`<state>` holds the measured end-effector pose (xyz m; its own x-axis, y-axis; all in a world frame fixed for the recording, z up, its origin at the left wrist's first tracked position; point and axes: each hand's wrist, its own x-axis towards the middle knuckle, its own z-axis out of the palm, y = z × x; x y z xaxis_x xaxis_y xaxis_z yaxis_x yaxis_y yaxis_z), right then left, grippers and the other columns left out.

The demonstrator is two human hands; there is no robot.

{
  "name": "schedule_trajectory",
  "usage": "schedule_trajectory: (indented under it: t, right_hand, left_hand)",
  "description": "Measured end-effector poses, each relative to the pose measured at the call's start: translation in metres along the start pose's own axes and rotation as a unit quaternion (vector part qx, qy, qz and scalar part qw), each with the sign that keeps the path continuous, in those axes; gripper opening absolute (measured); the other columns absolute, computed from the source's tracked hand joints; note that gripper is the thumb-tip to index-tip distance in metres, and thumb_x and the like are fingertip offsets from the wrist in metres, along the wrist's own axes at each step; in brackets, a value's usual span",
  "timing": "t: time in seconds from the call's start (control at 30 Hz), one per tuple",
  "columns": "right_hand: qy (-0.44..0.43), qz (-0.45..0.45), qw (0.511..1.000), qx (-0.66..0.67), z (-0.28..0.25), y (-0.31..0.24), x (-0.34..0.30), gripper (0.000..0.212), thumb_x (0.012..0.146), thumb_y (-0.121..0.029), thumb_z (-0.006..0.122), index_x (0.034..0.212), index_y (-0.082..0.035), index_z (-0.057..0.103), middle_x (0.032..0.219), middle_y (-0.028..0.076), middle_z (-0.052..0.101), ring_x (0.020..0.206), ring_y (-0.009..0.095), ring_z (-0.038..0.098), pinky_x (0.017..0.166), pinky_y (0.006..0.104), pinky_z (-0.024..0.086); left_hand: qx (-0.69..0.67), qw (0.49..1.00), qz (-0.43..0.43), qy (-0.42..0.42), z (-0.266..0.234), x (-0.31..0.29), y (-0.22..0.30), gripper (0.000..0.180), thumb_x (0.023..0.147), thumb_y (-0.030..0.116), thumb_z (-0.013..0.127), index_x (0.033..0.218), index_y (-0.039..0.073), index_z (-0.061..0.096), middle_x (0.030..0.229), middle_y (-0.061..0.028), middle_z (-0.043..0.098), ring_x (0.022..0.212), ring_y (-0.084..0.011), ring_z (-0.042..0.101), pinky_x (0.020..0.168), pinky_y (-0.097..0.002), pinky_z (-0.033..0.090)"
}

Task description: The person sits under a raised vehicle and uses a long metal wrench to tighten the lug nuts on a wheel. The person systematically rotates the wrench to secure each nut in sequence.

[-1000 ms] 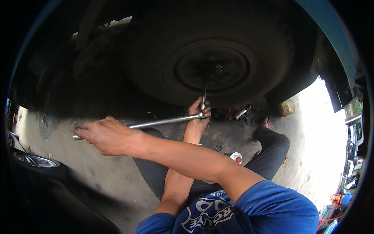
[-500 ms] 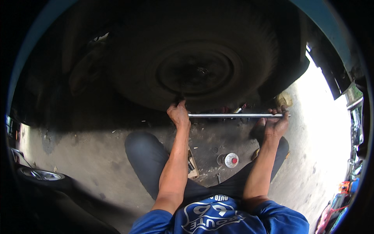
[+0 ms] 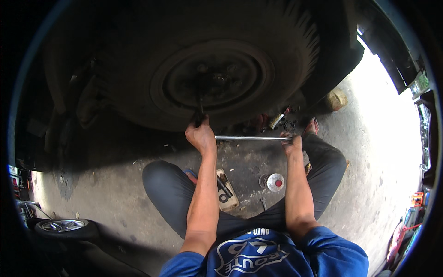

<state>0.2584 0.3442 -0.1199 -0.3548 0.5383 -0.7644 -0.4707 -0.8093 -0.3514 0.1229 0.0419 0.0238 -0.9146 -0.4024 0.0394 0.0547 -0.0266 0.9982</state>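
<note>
left hand (image 3: 201,136): gripping the bar's (image 3: 251,138) inner end, seemingly to steady it
right hand (image 3: 292,144): closed on the bar's outer end, likely for leverage
bar: crosswise between both hands, shaft (image 3: 200,104) reaching toward the wheel (image 3: 221,69)

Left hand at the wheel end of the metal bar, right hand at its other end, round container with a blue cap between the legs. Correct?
One error: the cap is red, per the head view. The hands on the metal bar and the round container between the legs are as stated.
</note>
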Motion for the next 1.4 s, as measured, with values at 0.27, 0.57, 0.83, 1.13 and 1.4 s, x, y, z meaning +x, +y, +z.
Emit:
schedule_trajectory:
  t: [0.27,0.57,0.83,1.13,1.4]
  right_hand:
    - [0.057,-0.112,0.972,-0.199,0.006,0.039,-0.023,0.02,0.1,-0.024,0.042,0.107,-0.007,0.049,0.09,0.015,0.065,0.071,0.032,0.067,0.057,0.0369,0.047]
    - [-0.487,-0.497,0.716,-0.059,0.184,0.03,-0.336,0.026,0.102,-0.037,0.05,0.106,-0.012,0.052,0.076,0.003,0.052,0.06,0.011,0.048,0.05,0.0242,0.038]
    - [-0.702,-0.458,0.227,-0.496,0.154,0.363,-0.441,0.035,0.097,-0.031,0.054,0.129,-0.016,0.055,0.105,0.01,0.066,0.091,0.024,0.064,0.069,0.0384,0.051]
    - [-0.815,-0.342,0.121,-0.452,0.103,0.371,-0.461,0.047,0.09,-0.017,0.057,0.136,-0.023,0.057,0.109,0.01,0.067,0.094,0.031,0.068,0.069,0.0468,0.056]
    - [-0.579,-0.444,0.647,-0.22,0.157,0.109,-0.404,0.039,0.106,-0.028,0.044,0.136,-0.004,0.043,0.102,0.012,0.063,0.086,0.017,0.064,0.074,0.0355,0.054]
  left_hand:
    - [0.005,1.0,0.008,-0.009,-0.003,0.003,-0.001,0.031,0.081,0.005,0.075,0.109,-0.008,0.071,0.097,-0.0211,0.075,0.085,-0.0229,0.069,0.083,-0.0338,0.05]
    - [-0.33,0.907,-0.258,-0.046,-0.004,0.006,-0.032,0.008,0.084,0.011,0.073,0.084,0.003,0.071,0.077,-0.0048,0.064,0.063,-0.013,0.056,0.049,-0.0292,0.043]
    - [-0.594,0.608,-0.502,-0.159,-0.024,0.025,-0.073,0.021,0.091,0.021,0.058,0.089,0.0,0.061,0.079,-0.0099,0.062,0.063,-0.017,0.054,0.051,-0.0267,0.046]
    - [-0.636,0.578,-0.44,-0.26,-0.035,0.01,-0.054,0.016,0.094,0.018,0.062,0.094,0.003,0.059,0.076,-0.0077,0.058,0.058,-0.0136,0.049,0.048,-0.0241,0.04]
    - [-0.341,0.879,-0.326,-0.073,-0.046,0.015,-0.023,0.013,0.088,0.012,0.067,0.099,0.006,0.064,0.08,-0.006,0.063,0.064,-0.0184,0.059,0.056,-0.0321,0.046]
